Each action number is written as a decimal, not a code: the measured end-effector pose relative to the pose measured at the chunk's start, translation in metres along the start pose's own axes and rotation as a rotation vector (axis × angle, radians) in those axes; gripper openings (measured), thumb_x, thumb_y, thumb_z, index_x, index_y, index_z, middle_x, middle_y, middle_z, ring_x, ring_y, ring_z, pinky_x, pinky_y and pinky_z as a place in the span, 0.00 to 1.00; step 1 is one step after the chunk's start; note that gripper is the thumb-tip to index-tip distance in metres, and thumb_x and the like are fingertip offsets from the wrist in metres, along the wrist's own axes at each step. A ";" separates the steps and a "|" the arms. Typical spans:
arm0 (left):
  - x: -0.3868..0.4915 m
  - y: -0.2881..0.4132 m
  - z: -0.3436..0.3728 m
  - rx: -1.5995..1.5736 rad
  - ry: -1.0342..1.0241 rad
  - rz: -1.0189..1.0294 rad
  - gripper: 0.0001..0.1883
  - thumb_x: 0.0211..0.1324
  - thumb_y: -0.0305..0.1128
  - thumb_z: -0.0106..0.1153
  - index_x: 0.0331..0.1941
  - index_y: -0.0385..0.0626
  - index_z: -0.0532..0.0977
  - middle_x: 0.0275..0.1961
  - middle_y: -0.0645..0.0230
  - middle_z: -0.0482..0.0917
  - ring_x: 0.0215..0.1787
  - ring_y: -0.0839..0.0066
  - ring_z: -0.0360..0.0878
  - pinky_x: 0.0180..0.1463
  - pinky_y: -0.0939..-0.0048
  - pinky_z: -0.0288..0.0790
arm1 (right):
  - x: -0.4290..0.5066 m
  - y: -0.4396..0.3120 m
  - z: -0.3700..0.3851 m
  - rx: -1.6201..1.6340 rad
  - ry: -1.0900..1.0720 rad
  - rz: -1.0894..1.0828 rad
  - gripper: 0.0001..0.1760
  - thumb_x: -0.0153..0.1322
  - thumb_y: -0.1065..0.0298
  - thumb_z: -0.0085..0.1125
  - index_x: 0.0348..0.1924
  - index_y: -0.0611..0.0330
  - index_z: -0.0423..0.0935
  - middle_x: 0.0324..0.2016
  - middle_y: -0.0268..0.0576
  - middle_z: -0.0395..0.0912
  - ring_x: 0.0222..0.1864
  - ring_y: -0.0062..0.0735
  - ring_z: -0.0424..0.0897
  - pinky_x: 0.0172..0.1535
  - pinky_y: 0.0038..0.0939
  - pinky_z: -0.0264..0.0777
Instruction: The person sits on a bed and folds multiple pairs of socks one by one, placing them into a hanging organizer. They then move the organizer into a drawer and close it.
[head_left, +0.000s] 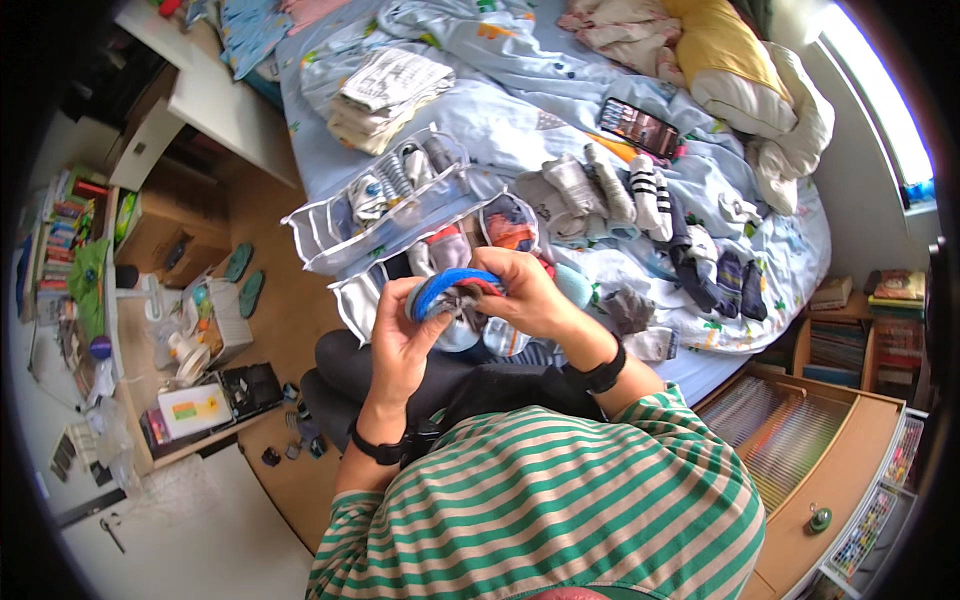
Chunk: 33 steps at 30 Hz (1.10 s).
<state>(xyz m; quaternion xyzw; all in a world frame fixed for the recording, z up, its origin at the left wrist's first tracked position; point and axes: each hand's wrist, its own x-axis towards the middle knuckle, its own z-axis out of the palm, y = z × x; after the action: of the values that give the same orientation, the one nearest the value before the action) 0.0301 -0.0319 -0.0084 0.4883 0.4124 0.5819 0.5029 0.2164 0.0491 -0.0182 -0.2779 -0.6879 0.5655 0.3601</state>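
Note:
A bundled sock (454, 292) in blue, red and grey is held above my lap. My left hand (401, 322) grips its left side, thumb in front. On its right edge the fingers of my right hand (517, 292) pinch the fabric. Just beyond lies a clear sock organizer (375, 232) with white trim, several rolled socks in its compartments. A second organizer (356, 300), nearer and partly hidden by my hands, holds grey and red socks (446, 244) and a red-orange patterned bundle (510, 223).
Loose socks (574, 187) lie on the bed right of the organizers, with dark socks (720, 281) farther right. Behind are a phone (639, 127) and a stack of folded cloths (390, 94). A wooden drawer unit (832, 465) stands at right, a cluttered shelf (127, 337) at left.

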 end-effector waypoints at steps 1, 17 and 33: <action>-0.001 0.004 0.002 0.124 0.010 -0.034 0.17 0.63 0.24 0.68 0.51 0.42 0.72 0.48 0.70 0.78 0.50 0.81 0.78 0.57 0.76 0.73 | 0.000 0.000 0.001 -0.091 0.111 -0.001 0.13 0.61 0.77 0.68 0.32 0.62 0.70 0.25 0.43 0.68 0.29 0.36 0.73 0.34 0.35 0.67; -0.091 0.034 -0.247 0.711 0.963 0.069 0.29 0.64 0.30 0.63 0.65 0.44 0.61 0.50 0.54 0.79 0.32 0.64 0.86 0.27 0.71 0.79 | -0.048 -0.039 -0.074 -0.356 0.113 -0.182 0.11 0.66 0.72 0.72 0.41 0.60 0.84 0.35 0.41 0.86 0.39 0.38 0.86 0.44 0.35 0.78; -0.077 0.003 -0.316 1.623 0.621 -0.022 0.55 0.58 0.60 0.68 0.78 0.43 0.51 0.79 0.49 0.55 0.80 0.49 0.52 0.78 0.47 0.53 | -0.258 0.036 -0.247 -1.329 0.589 0.594 0.37 0.53 0.52 0.83 0.52 0.55 0.81 0.49 0.44 0.80 0.52 0.48 0.79 0.57 0.44 0.72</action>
<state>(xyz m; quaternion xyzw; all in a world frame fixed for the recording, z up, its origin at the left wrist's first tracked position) -0.2793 -0.1053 -0.0755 0.5111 0.8232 0.2098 -0.1304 0.5665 -0.0041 -0.0750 -0.7459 -0.6551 0.0112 0.1195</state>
